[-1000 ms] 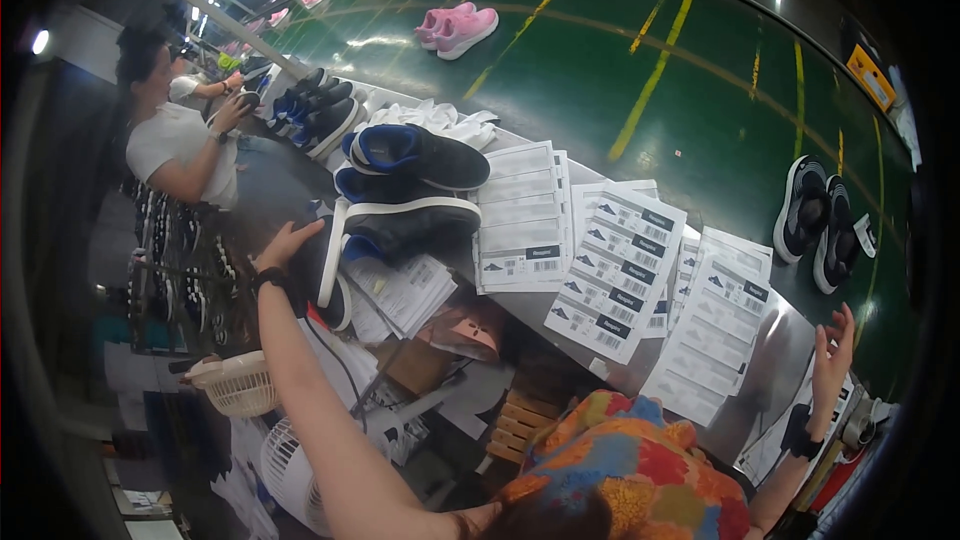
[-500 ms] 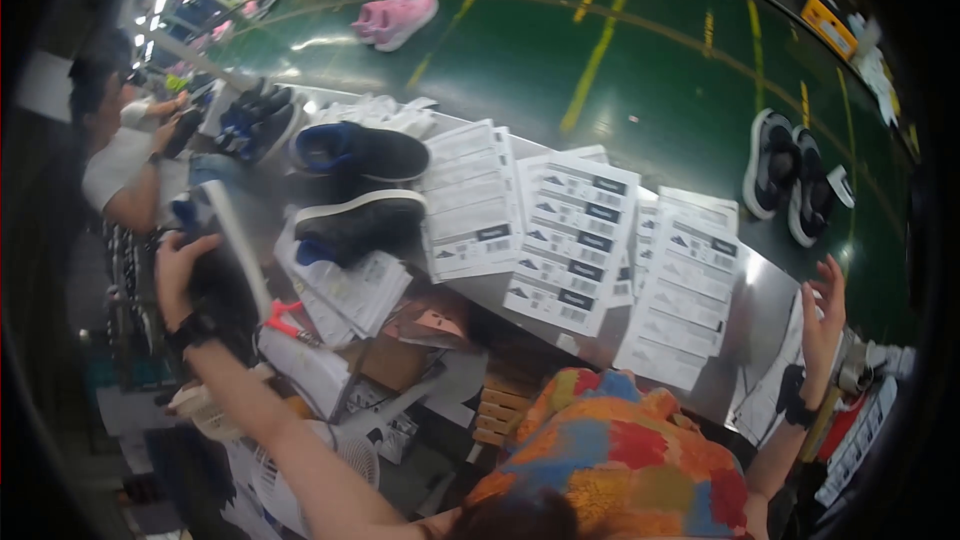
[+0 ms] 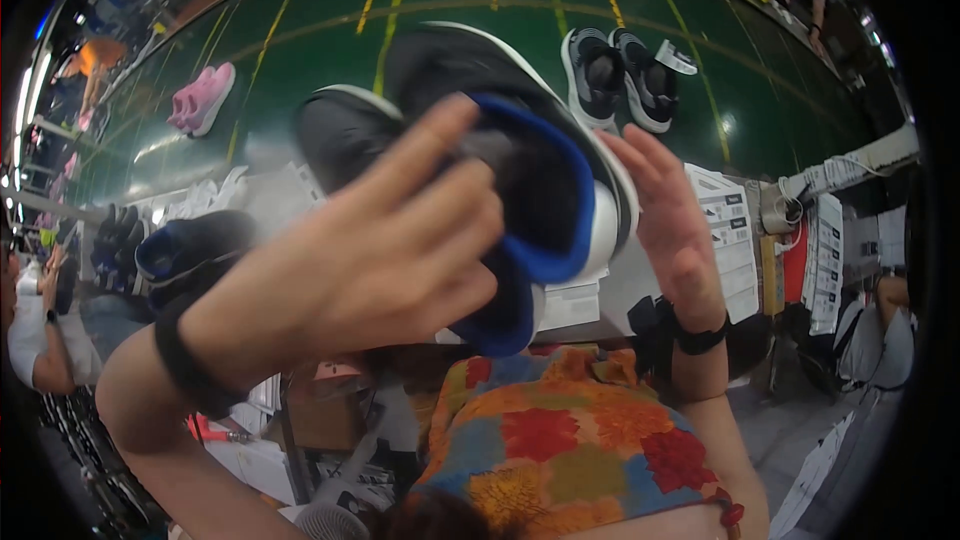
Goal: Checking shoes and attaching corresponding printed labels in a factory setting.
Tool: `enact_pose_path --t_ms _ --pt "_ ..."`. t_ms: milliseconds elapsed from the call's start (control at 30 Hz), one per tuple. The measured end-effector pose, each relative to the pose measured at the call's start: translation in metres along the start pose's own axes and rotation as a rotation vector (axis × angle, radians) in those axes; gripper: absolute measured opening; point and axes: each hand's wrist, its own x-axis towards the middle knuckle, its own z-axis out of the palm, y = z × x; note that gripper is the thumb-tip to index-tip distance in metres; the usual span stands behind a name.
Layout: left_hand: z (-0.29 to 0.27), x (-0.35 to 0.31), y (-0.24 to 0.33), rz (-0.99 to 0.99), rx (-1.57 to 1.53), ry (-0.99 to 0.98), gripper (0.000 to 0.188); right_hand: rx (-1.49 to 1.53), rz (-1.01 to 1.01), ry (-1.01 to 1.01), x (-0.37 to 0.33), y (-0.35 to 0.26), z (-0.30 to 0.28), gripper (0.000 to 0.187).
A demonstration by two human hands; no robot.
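A pair of black shoes [image 3: 500,75] with blue lining and white soles is held up in front of me. My left hand [image 3: 375,250] is closed on the pair, its index finger lying across the nearer opening. The lower shoe is partly hidden by that hand. My right hand [image 3: 675,215] has its fingers stretched out, with the fingertips at the white sole edge of the upper shoe. To the left on the bench stand more dark shoes [image 3: 205,235] with blue lining.
A green belt [image 3: 330,60] with yellow lines runs across the far side, carrying pink shoes [image 3: 203,100] and black-and-white shoes [image 3: 620,80]. Printed label sheets [image 3: 735,240] lie on the right of the bench. At far left a person [image 3: 45,330] sits.
Both hands have come together in front of me, the left now holding the black pair. Before, both hands were apart and empty. The view has turned to the right.
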Motion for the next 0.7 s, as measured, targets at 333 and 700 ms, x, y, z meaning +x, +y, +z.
enact_pose_path --t_ms 333,700 --pt "0.164 0.048 0.047 0.518 0.082 0.140 0.025 -0.970 0.129 -0.064 -0.061 0.072 0.000 0.072" --pt "0.181 0.024 0.079 -0.569 -0.844 0.361 0.059 -1.200 -0.375 0.038 -0.070 0.101 -0.014 0.046"
